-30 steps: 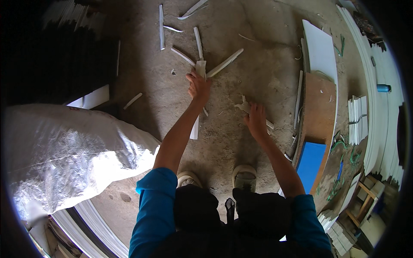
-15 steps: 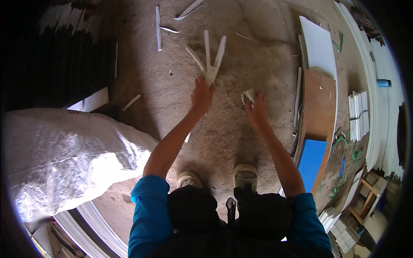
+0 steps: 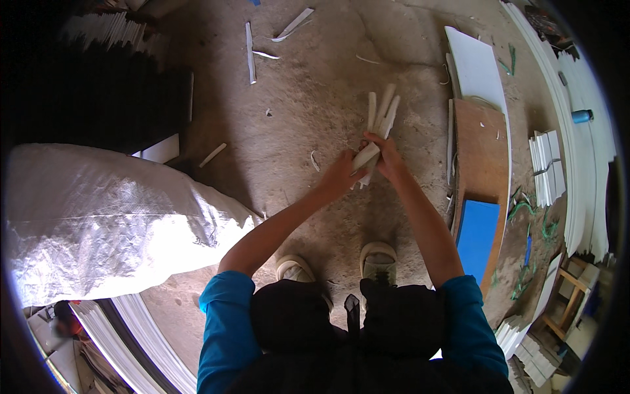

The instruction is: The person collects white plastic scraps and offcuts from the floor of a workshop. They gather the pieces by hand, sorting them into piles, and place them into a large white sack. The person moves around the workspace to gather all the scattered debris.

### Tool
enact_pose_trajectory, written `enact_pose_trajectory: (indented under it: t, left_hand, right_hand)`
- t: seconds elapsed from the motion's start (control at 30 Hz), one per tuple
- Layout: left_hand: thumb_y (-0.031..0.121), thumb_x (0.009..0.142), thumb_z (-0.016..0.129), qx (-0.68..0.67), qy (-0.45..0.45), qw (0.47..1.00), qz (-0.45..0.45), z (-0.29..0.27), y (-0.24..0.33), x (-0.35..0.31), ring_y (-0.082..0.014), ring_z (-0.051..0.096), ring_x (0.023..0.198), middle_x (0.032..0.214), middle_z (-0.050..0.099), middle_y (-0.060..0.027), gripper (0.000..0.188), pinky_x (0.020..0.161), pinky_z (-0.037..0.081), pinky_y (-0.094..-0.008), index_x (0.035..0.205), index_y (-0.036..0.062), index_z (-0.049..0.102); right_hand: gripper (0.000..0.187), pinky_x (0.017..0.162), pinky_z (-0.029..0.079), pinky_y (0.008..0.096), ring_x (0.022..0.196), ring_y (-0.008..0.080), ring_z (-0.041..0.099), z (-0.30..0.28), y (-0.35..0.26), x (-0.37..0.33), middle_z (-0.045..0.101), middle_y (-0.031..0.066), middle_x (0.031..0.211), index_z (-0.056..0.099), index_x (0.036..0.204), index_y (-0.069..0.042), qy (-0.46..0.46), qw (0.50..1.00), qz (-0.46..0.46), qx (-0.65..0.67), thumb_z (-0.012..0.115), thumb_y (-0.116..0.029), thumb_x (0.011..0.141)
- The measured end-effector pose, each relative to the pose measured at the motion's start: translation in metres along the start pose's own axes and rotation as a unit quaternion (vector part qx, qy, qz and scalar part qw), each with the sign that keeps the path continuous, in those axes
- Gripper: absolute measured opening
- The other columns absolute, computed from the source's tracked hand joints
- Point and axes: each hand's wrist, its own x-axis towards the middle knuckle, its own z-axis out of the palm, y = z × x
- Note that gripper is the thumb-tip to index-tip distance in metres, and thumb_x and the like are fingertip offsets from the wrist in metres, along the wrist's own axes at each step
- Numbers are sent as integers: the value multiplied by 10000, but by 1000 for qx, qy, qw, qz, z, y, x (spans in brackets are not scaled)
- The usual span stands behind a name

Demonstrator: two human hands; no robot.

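Both my hands are together over the floor in front of my feet, closed around a small bundle of whitish strips (image 3: 365, 156). My left hand (image 3: 341, 173) grips the strips from the left, near their lower ends. My right hand (image 3: 388, 156) wraps them from the right, its fingers across the middle. Several strip ends fan out beyond the hands, away from me, and short ends poke out below. What the strips are made of I cannot tell. A thin white scrap (image 3: 315, 161) lies on the floor left of the hands.
More white strips (image 3: 251, 54) lie on the floor ahead, with a short strip (image 3: 212, 155) farther left. A shiny white sack (image 3: 125, 217) bulges at my left. To my right are a brown board (image 3: 482, 151), a white board (image 3: 478, 65) and a blue panel (image 3: 478, 233).
My left hand has moved right with its strips and met my right hand. The strips, fanned apart and held separately before, are now gathered in one bundle between both hands.
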Motion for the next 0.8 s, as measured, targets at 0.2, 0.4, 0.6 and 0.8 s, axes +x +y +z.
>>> enact_pose_trajectory:
  t: [0.2,0.4,0.6,0.8]
  left_hand:
    - [408,822,510,-83,128,985,-85,-23,-12,12,-226,538,668,753,534,-153,463,593,413,-359,979,-24,450]
    - [481,819,476,-116,95,984,-96,-12,-9,46,-194,522,647,724,526,-123,508,576,403,-335,948,-10,458]
    - [531,813,451,-135,35,987,-84,33,0,65,-174,505,632,704,503,-91,549,567,400,-317,930,-5,449]
    - [551,817,422,-134,-23,982,-127,44,13,75,-149,479,601,684,469,-77,558,551,393,-306,932,5,443]
  right_hand:
    - [306,653,446,421,725,304,540,-24,-33,-19,531,119,779,459,987,11,235,856,-132,-442,593,-107,738]
    - [370,811,405,464,1001,411,436,-125,-20,-29,448,240,1052,413,1049,-7,363,618,-227,-660,568,-84,722]
    - [431,848,375,496,1044,418,413,-154,-6,-22,395,228,1143,364,1119,-18,389,558,-154,-717,534,-68,727]
    - [395,815,377,510,1040,399,426,-151,-14,-14,433,210,1093,370,1089,-24,432,568,-137,-687,532,-81,734]
